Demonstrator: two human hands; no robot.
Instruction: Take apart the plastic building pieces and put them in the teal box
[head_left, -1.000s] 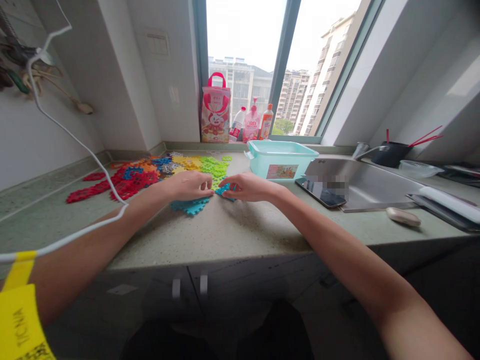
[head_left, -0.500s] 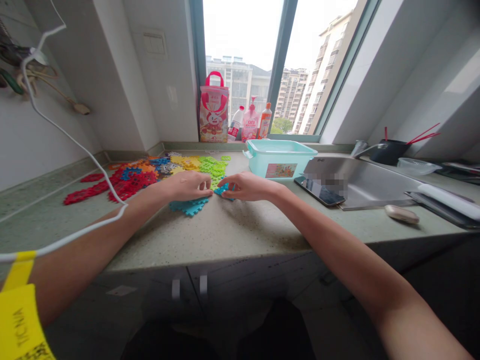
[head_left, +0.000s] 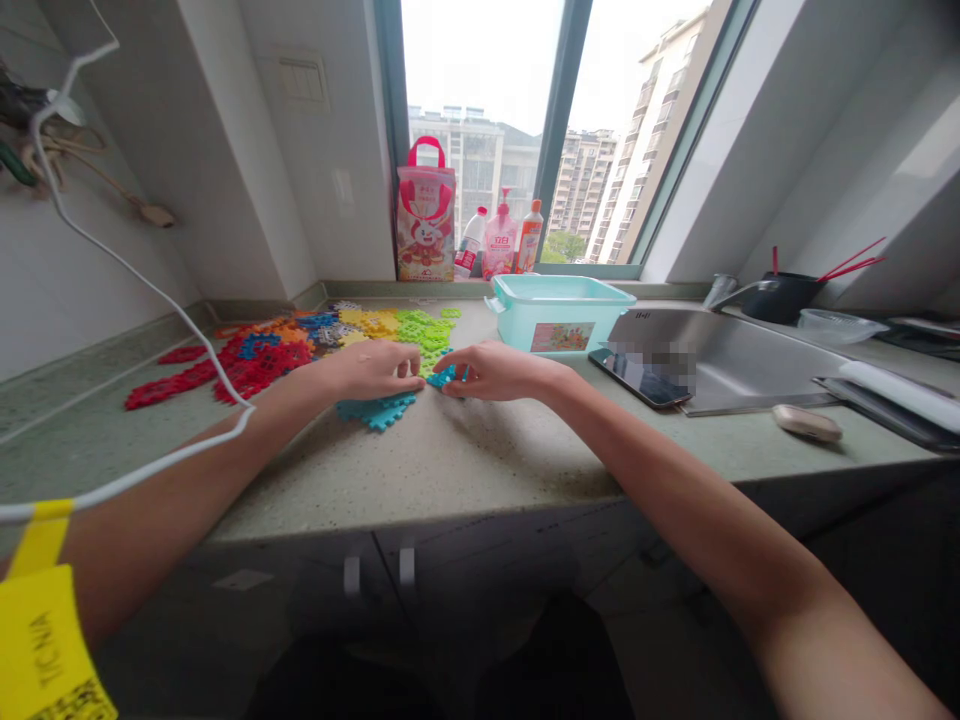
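Observation:
My left hand (head_left: 377, 367) rests with fingers curled on a flat sheet of joined teal puzzle pieces (head_left: 377, 410) on the green counter (head_left: 465, 450). My right hand (head_left: 491, 370) pinches a single teal piece (head_left: 442, 377) right beside the left fingertips, at the sheet's far right edge. The two hands almost touch. Behind them spreads a pile of loose pieces: red (head_left: 225, 375), blue and orange, yellow (head_left: 371, 322) and green (head_left: 424, 333).
A light teal plastic tub (head_left: 559, 313) stands right of the pile. A phone (head_left: 637, 377) lies at the sink's (head_left: 720, 360) near-left corner. A pink bag (head_left: 425, 222) and bottles (head_left: 501, 240) stand on the window sill. A white cable (head_left: 150, 290) crosses my left arm.
Both hands stay together over the teal pieces; only the fingers shift slightly. The view has drifted a little.

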